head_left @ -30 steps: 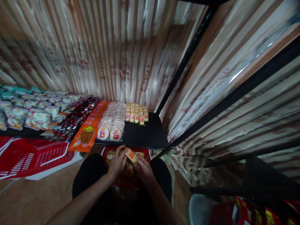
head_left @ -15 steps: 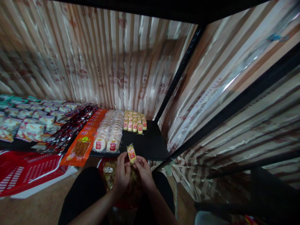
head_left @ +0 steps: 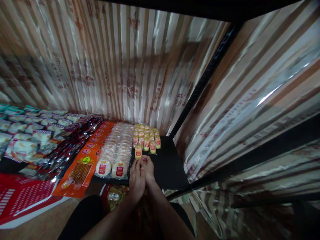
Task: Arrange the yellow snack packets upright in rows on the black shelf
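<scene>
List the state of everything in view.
Nearest yellow pack: wrapped, label showing
Left hand: fingers extended at that pack
Right hand: fingers bent, beside left
Other yellow packs: wrapped, in rows
White packs: wrapped, in two columns
Orange packs: overlapping
Curtain: hanging in folds
Red basket: partly in view

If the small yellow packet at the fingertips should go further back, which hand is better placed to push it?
Probably the left hand: it lines up with the near end of the small yellow packet, while the right hand sits more to the right. The advantage is slight.
</scene>
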`<state>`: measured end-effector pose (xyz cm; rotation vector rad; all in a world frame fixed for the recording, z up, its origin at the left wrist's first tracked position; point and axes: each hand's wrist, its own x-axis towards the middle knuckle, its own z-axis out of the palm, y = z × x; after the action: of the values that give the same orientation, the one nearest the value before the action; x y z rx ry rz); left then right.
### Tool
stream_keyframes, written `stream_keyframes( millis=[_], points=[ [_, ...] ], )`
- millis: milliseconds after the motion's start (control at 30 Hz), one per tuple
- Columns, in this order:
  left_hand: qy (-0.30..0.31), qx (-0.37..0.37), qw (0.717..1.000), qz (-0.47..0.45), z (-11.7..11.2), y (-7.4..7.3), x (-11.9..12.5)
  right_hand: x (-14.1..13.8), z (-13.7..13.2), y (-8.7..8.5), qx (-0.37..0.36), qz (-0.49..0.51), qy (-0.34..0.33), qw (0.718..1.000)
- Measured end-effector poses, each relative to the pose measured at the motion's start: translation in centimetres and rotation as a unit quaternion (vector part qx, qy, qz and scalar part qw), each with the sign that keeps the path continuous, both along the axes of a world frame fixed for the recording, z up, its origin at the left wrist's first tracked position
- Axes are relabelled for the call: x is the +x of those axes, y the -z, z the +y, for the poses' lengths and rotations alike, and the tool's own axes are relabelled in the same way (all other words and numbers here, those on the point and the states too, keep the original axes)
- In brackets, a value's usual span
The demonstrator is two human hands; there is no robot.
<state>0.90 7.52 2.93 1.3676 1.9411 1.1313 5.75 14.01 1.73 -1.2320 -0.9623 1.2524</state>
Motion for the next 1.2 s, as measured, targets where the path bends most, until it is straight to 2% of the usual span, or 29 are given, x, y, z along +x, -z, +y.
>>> stream_keyframes(
  millis=[133, 267, 467, 667, 867, 1000, 1200],
  points=[
    [-0.021, -0.038, 0.998, -0.052, 2.3, 0.6, -0.4, -1.4, 2.2, 0.2, 0.022, -0.04, 0.01, 0.999],
    [-0.019, -0.045, 0.993, -0.109, 3.6, 0.9, -0.9, -2.1, 3.0, 0.5, 0.023, -0.063, 0.01, 0.998],
    [-0.008, -0.078, 0.987, -0.138, 4.2, 1.2, -1.4, -2.1, 3.1, 0.9, 0.051, -0.129, -0.015, 0.99],
    [-0.001, -0.057, 0.994, -0.097, 4.8, 1.6, -1.7, -2.0, 3.4, 0.5, 0.067, -0.246, -0.024, 0.967],
    [-0.011, -0.041, 0.99, -0.136, 4.6, 1.7, -1.4, -2.0, 3.4, 0.2, 0.068, -0.286, -0.004, 0.956],
    [0.001, -0.03, 0.986, -0.165, 4.7, 1.5, -1.4, -2.2, 3.6, 0.2, 0.065, -0.288, -0.012, 0.955],
    [-0.002, -0.028, 0.984, -0.176, 5.2, 1.7, -1.4, -2.5, 4.1, 0.7, 0.082, -0.223, -0.024, 0.971]
  ],
)
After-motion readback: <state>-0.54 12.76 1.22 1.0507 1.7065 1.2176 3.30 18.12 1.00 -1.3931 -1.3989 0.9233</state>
